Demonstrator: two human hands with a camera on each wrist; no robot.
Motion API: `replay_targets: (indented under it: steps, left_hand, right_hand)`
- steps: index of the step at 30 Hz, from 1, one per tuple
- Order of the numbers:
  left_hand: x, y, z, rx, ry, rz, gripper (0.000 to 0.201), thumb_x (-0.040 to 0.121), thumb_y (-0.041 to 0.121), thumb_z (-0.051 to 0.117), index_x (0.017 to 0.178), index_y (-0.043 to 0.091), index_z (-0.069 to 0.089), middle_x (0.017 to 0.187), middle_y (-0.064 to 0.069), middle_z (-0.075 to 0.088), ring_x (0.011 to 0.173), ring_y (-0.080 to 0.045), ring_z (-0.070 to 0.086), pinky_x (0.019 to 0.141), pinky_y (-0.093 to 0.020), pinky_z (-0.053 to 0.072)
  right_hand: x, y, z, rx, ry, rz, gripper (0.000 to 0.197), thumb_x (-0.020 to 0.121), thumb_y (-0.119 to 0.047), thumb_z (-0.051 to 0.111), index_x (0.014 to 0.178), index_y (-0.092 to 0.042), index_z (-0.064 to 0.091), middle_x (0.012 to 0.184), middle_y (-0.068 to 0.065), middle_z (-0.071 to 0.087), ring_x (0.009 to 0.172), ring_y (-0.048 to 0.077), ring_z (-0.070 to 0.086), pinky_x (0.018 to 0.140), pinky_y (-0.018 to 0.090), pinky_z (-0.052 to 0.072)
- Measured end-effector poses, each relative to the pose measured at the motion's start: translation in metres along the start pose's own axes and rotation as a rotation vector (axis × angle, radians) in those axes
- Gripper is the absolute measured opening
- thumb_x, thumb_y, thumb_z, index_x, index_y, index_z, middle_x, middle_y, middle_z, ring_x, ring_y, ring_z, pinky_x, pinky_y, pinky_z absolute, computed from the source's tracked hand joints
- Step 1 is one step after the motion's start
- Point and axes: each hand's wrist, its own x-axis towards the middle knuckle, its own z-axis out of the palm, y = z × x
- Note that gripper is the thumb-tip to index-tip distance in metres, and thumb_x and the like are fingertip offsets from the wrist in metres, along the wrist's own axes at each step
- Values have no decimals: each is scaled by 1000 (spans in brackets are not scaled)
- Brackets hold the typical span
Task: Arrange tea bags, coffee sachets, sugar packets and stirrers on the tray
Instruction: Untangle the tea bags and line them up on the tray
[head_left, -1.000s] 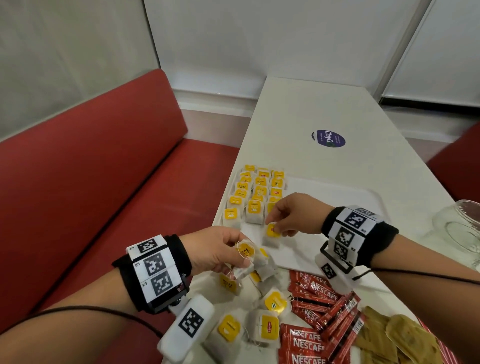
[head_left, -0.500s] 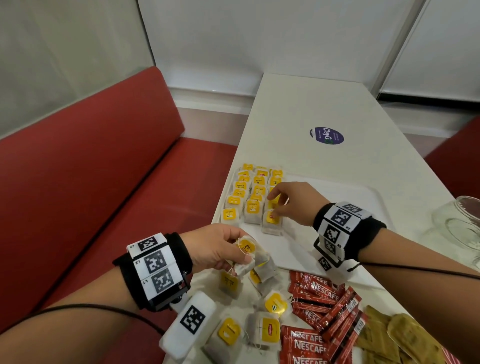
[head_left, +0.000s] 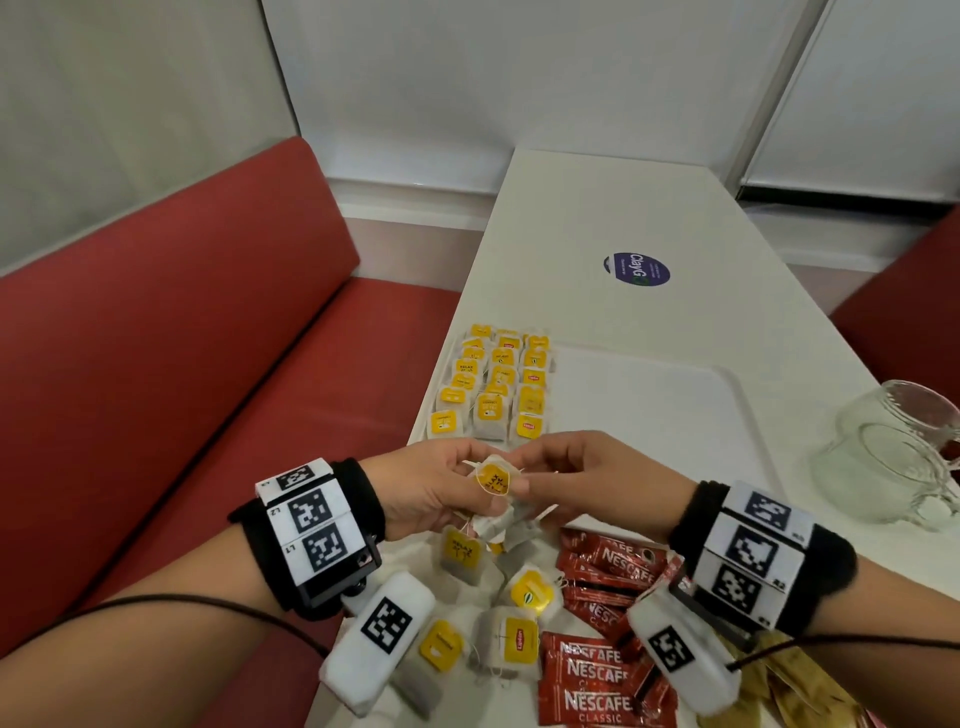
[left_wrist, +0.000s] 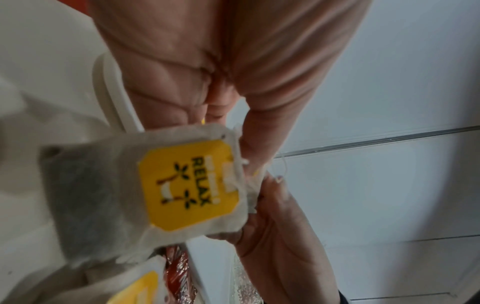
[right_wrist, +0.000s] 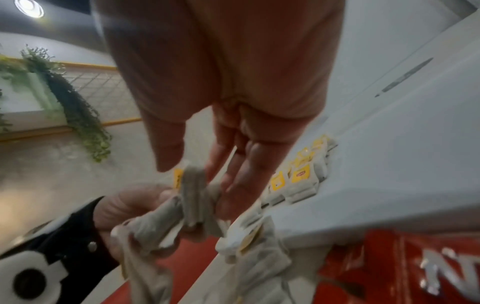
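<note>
Evenly, softly lit from overhead; faint shadows. Head view sharp, bowed at edges. Both wrist views blurred, close-up parts unfocused.

— What is worn on the left forearm (head_left: 156, 618)?
— A black wristband (head_left: 311, 540) is strapped on at the lower left of the head view, faced with white tiles printed with black square codes; a white block (head_left: 379, 649) bearing one more code is hung beneath it, and a thin dark cable is trailed back along the bare arm.
— And the right forearm (head_left: 904, 613)?
— The same kit (head_left: 758, 556) is seen at the lower right, with its own white block (head_left: 680, 654) and cable
</note>
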Motion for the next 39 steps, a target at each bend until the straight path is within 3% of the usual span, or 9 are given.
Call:
replay_targets:
  steps: [3, 7, 12, 15, 21, 26, 30, 33, 39]
  left_hand:
    - [0, -1, 3, -46, 2, -4, 46, 72, -7, 71, 112, 9, 55, 80, -4, 64, 58, -13, 61, 45, -20, 48]
    - [-2, -1, 5, -70, -23, 10, 56, 64, 1, 72, 118, 7, 56, 89, -7, 66, 70, -16, 66, 57, -23, 52]
    - [-6, -2, 7, -73, -1, 5, 49, 79, -9, 65, 126, 2, 52, 84, -7, 62, 57, -12, 63, 43, -19, 47]
    - [-8, -3, 4, -71, 10, 2, 51, 79, -10, 64, 127, 0, 50, 84, -9, 62, 57, -14, 63, 43, -19, 48]
    - [-9, -4, 0, -70, 37, -10, 42, 80, -11, 62, 120, 1, 53, 78, -8, 61, 53, -12, 63, 42, -19, 47]
    - [-8, -6, -6, -72, 61, -17, 33, 79, -12, 63, 105, 8, 59, 77, -6, 61, 55, -13, 61, 42, -19, 47]
    - [-7, -7, -8, -74, 56, -19, 32, 80, -13, 62, 104, 9, 60, 73, -5, 62, 56, -12, 60, 42, -19, 47]
    - [-6, -4, -10, -71, 53, -7, 32, 81, -13, 60, 104, 8, 59, 71, -4, 62, 53, -10, 60, 42, -19, 47]
    - [-5, -1, -18, -101, 39, -2, 35, 81, -13, 59, 109, 6, 56, 82, -10, 63, 56, -13, 65, 43, -21, 50]
  right_hand:
    - [3, 3, 7, 43, 88, 27, 14, 85, -14, 70, 94, -3, 68, 74, 5, 68, 62, 13, 64, 59, 21, 54]
    - [5, 5, 12, 237, 135, 88, 16, 89, -12, 65, 100, -1, 60, 77, 11, 65, 57, 14, 68, 51, 19, 55]
    - [2, 5, 14, 144, 175, 56, 14, 88, -18, 67, 93, -8, 59, 73, 6, 68, 60, 16, 67, 49, 21, 52]
    - [0, 1, 10, -120, 203, -69, 9, 83, -25, 72, 86, -18, 66, 78, 1, 69, 69, 10, 64, 60, 22, 50]
    - [1, -7, 2, -105, 205, -123, 5, 83, -19, 72, 78, -19, 71, 69, -1, 66, 62, 6, 58, 58, 18, 50]
    - [9, -8, -19, -67, 269, -61, 5, 84, -13, 71, 89, -13, 71, 70, 2, 68, 61, 9, 62, 55, 20, 52]
    - [38, -3, -29, -215, 352, 1, 14, 82, -11, 73, 93, -16, 66, 66, 2, 68, 59, 11, 64, 56, 24, 54]
    - [59, -6, -23, -334, 286, 32, 14, 81, -11, 72, 88, -20, 64, 65, 2, 67, 60, 13, 64, 58, 26, 56]
    - [85, -15, -11, -411, 167, 121, 24, 80, -11, 73, 99, -18, 62, 68, 5, 69, 56, 14, 63, 47, 21, 49]
